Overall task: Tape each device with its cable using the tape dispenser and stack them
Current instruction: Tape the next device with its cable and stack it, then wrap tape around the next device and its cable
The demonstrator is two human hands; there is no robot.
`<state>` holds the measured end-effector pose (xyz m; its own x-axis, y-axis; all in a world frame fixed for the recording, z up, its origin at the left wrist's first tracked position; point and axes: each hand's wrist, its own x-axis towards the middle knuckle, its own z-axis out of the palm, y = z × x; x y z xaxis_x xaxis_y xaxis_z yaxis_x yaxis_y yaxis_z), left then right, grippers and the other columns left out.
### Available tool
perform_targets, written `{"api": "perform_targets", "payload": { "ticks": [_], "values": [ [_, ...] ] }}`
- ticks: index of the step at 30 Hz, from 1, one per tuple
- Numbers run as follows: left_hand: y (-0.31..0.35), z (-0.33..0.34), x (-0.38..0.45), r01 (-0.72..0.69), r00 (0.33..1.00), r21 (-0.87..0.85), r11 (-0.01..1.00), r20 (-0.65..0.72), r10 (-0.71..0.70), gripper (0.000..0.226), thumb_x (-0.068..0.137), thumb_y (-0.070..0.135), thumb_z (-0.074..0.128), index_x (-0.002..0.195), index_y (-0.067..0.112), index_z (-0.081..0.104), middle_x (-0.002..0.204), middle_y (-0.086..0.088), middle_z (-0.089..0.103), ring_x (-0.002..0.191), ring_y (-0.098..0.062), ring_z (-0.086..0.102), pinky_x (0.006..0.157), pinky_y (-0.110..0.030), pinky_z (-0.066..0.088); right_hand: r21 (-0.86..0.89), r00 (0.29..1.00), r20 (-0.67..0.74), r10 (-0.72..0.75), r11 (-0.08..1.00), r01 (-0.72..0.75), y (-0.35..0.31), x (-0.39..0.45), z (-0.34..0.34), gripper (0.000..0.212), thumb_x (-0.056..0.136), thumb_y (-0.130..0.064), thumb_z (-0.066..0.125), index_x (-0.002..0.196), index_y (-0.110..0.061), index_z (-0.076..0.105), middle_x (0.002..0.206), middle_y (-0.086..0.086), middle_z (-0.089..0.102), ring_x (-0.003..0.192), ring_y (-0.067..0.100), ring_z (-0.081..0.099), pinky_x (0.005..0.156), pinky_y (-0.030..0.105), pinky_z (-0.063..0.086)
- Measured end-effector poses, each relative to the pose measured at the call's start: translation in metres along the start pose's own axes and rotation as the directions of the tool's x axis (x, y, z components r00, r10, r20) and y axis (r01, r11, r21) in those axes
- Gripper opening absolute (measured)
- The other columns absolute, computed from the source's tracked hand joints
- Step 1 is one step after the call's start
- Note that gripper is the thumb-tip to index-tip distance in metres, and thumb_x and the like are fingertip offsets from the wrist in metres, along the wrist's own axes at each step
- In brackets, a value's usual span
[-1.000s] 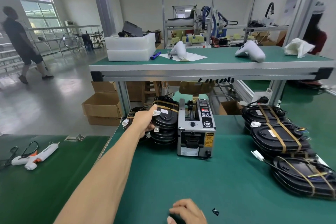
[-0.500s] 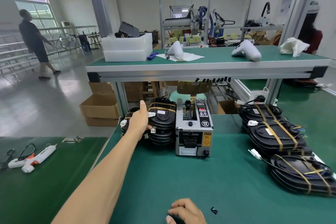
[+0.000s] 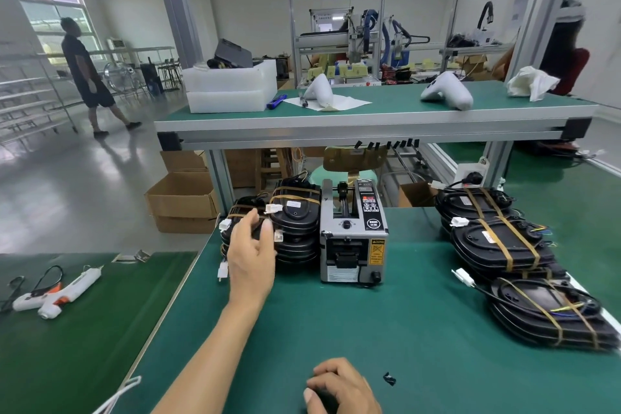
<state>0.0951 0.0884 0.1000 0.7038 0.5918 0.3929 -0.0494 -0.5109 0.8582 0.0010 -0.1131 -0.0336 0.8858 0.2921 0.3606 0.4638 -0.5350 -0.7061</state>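
Green matting covers the workbench (image 3: 420,329), and a factory floor with more benches stretches behind it. At about twelve o'clock stands the tape dispenser (image 3: 353,235). Just to its left, near eleven o'clock, sit two short stacks of black devices (image 3: 295,228), each bound with brown tape, white cable plugs poking out. The left hand (image 3: 250,257) hangs in front of those stacks with fingers loosely spread, gripping nothing; I cannot tell whether the fingertips touch the nearer stack. At about two to three o'clock another pile of taped devices (image 3: 504,245) leans in overlapping layers, cables strapped across their tops. The right hand (image 3: 342,390) rests at six o'clock, fingers curled over something dark that I cannot make out. A scrap of black tape (image 3: 389,379) lies just beside it.

Judging by the piles, much of the work looks done: every device in view carries tape. Whether that dark thing is another device waiting, I cannot say.
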Motion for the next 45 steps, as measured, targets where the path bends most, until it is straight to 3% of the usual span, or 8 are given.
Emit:
{"api": "perform_targets", "payload": {
  "ticks": [3, 6, 11, 22, 28, 33, 37, 45],
  "values": [
    [-0.011, -0.007, -0.05, -0.031, 0.999, -0.087, 0.996, -0.014, 0.03, 0.018, 0.108, 0.044, 0.051, 0.113, 0.039, 0.068, 0.099, 0.017, 0.076, 0.06, -0.011, 0.068, 0.064, -0.012, 0.049, 0.053, 0.999, -0.015, 0.04, 0.998, -0.039, -0.006, 0.0, -0.005, 0.016, 0.075, -0.059, 0.069, 0.087, -0.049, 0.068, 0.099, -0.033, 0.06, 0.089, -0.007, 0.06, 0.076, 0.005, 0.046],
    [-0.037, -0.016, -0.099, 0.074, 0.984, -0.074, 0.994, 0.167, -0.061, 0.024, 0.109, 0.028, 0.06, 0.09, 0.04, 0.07, 0.082, 0.006, 0.077, 0.042, -0.01, 0.055, 0.051, -0.02, 0.048, 0.096, 0.999, 0.018, 0.049, 0.994, -0.051, -0.008, 0.001, -0.01, 0.023, 0.076, -0.06, 0.063, 0.089, -0.043, 0.072, 0.101, -0.03, 0.063, 0.09, -0.008, 0.059, 0.081, 0.009, 0.046],
    [-0.072, -0.036, -0.151, 0.231, 0.937, -0.087, 0.969, 0.29, -0.197, 0.041, 0.107, 0.01, 0.063, 0.079, 0.036, 0.076, 0.068, -0.012, 0.074, 0.036, -0.015, 0.048, 0.043, -0.022, 0.042, 0.1, 0.99, 0.122, 0.065, 0.992, -0.077, -0.009, 0.0, -0.016, 0.036, 0.082, -0.062, 0.055, 0.096, -0.036, 0.075, 0.11, -0.03, 0.061, 0.102, -0.007, 0.057, 0.096, 0.017, 0.043],
    [-0.073, -0.04, -0.157, 0.192, 0.957, -0.016, 0.981, 0.222, -0.184, 0.034, 0.105, 0.018, 0.068, 0.075, 0.034, 0.073, 0.062, -0.003, 0.072, 0.037, -0.013, 0.046, 0.041, -0.02, 0.039, 0.328, 0.952, 0.232, 0.198, 0.906, -0.269, -0.021, 0.007, -0.046, 0.017, 0.093, -0.027, 0.069, 0.107, -0.024, 0.078, 0.108, -0.013, 0.071, 0.099, -0.005, 0.065, 0.093, 0.012, 0.047],
    [-0.081, -0.038, -0.155, 0.227, 0.946, 0.029, 0.973, 0.231, -0.228, 0.03, 0.105, 0.027, 0.069, 0.077, 0.037, 0.074, 0.064, 0.0, 0.074, 0.041, -0.013, 0.045, 0.046, -0.02, 0.038, 0.621, 0.844, 0.016, 0.537, 0.656, -0.429, 0.005, 0.031, -0.105, 0.02, 0.097, -0.014, 0.07, 0.114, -0.023, 0.071, 0.111, -0.001, 0.075, 0.104, 0.015, 0.071, 0.098, 0.033, 0.055],
    [-0.086, -0.037, -0.153, 0.213, 0.946, 0.055, 0.976, 0.239, -0.22, 0.029, 0.105, 0.029, 0.069, 0.078, 0.037, 0.074, 0.066, 0.002, 0.075, 0.04, -0.014, 0.046, 0.045, -0.02, 0.039, 0.912, 0.267, -0.076, 0.961, 0.175, -0.372, 0.061, 0.054, -0.189, 0.031, 0.097, -0.02, 0.068, 0.096, 0.01, 0.057, 0.086, 0.014, 0.064, 0.117, 0.044, 0.066, 0.101, 0.056, 0.052],
    [-0.088, -0.037, -0.152, 0.207, 0.946, 0.076, 0.975, 0.237, -0.22, 0.029, 0.105, 0.029, 0.069, 0.078, 0.036, 0.074, 0.066, 0.002, 0.075, 0.043, -0.012, 0.048, 0.042, -0.031, 0.041, 0.956, 0.233, 0.083, 0.969, -0.012, -0.292, 0.094, 0.077, -0.222, 0.058, 0.098, -0.031, 0.071, 0.141, 0.001, 0.05, 0.143, 0.028, 0.056, 0.132, 0.04, 0.058, 0.111, 0.05, 0.049],
    [-0.081, -0.038, -0.156, 0.237, 0.94, 0.035, 0.971, 0.244, -0.238, 0.029, 0.105, 0.029, 0.068, 0.077, 0.036, 0.074, 0.067, -0.001, 0.075, 0.042, -0.015, 0.047, 0.055, -0.023, 0.044, 0.961, 0.346, 0.208, 0.915, -0.124, -0.248, 0.147, 0.108, -0.216, 0.043, 0.106, -0.012, 0.041, 0.144, 0.008, 0.043, 0.148, 0.035, 0.046, 0.136, 0.054, 0.047, 0.113, 0.065, 0.04]
  ]
}}
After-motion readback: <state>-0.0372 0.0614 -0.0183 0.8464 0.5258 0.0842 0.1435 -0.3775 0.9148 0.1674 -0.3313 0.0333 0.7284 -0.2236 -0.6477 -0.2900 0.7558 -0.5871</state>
